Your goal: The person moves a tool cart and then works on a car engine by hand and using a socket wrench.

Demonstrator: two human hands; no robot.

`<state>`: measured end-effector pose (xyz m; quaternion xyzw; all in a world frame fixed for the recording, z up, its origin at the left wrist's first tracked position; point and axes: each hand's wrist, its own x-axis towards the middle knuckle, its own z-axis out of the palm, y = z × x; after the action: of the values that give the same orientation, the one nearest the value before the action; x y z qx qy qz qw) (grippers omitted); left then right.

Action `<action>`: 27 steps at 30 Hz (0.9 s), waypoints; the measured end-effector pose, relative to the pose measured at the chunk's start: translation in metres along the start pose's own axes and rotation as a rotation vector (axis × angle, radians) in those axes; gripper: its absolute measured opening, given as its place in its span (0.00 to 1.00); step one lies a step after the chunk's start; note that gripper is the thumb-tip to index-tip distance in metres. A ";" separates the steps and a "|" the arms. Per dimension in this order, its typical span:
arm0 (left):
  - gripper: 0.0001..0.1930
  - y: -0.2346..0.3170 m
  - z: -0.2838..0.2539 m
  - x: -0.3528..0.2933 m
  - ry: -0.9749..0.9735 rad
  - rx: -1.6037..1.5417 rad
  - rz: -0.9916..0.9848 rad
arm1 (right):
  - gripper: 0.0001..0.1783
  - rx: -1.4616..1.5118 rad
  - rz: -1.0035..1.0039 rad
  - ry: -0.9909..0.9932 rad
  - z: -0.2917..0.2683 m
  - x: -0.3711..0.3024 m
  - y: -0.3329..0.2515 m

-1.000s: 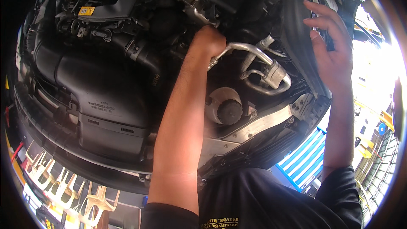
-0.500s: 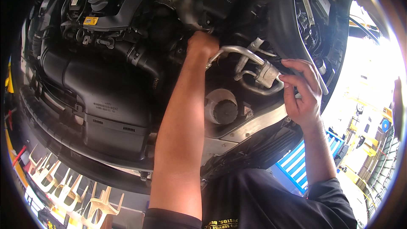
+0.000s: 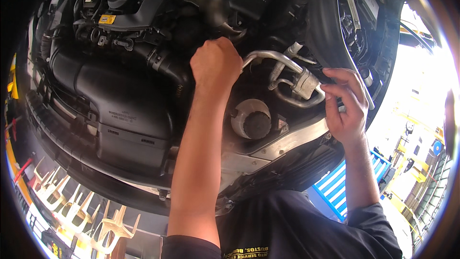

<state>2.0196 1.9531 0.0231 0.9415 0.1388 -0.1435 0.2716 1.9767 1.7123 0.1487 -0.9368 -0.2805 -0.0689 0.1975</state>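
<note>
My left hand (image 3: 217, 64) is closed in a fist in the middle of the engine bay. Whatever its fingers hold is hidden beneath it. One end of a bent silver metal pipe (image 3: 269, 54) reaches the hand's right side. Farther right, the pipe runs into a metal block (image 3: 304, 85) with more curved tubing around it. My right hand (image 3: 347, 100) has its fingers curled at the right side of this block, with a fingertip against its edge. Nearer to me, between my forearms, is a pale round reservoir with a dark cap (image 3: 257, 124).
A black plastic air duct (image 3: 115, 100) spans the left front of the bay, below the engine cover (image 3: 143, 9). A silver frame bar (image 3: 287, 141) crosses near the reservoir. Outside the car are stacked cream chairs (image 3: 112, 230) and a blue striped tool cabinet (image 3: 338, 187).
My left fist has drawn back toward me and a little left, uncovering the space just beyond it. My right hand stays beside the metal block. The whole view has shifted slightly.
</note>
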 end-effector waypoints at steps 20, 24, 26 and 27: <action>0.10 0.039 -0.030 -0.071 0.548 -0.792 0.457 | 0.12 0.175 -0.049 -0.249 0.009 0.104 -0.020; 0.15 0.038 -0.009 -0.048 0.371 -0.973 0.440 | 0.05 0.699 0.308 -0.496 -0.006 0.128 -0.002; 0.14 0.036 -0.011 -0.037 0.229 -0.985 0.446 | 0.05 0.632 0.310 -0.651 -0.012 0.148 0.000; 0.13 0.033 -0.010 -0.031 0.218 -0.920 0.471 | 0.05 0.626 0.300 -0.714 -0.011 0.157 0.007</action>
<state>2.0038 1.9262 0.0574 0.7402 -0.0004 0.0962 0.6655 2.1112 1.7804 0.1939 -0.8277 -0.2002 0.3726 0.3688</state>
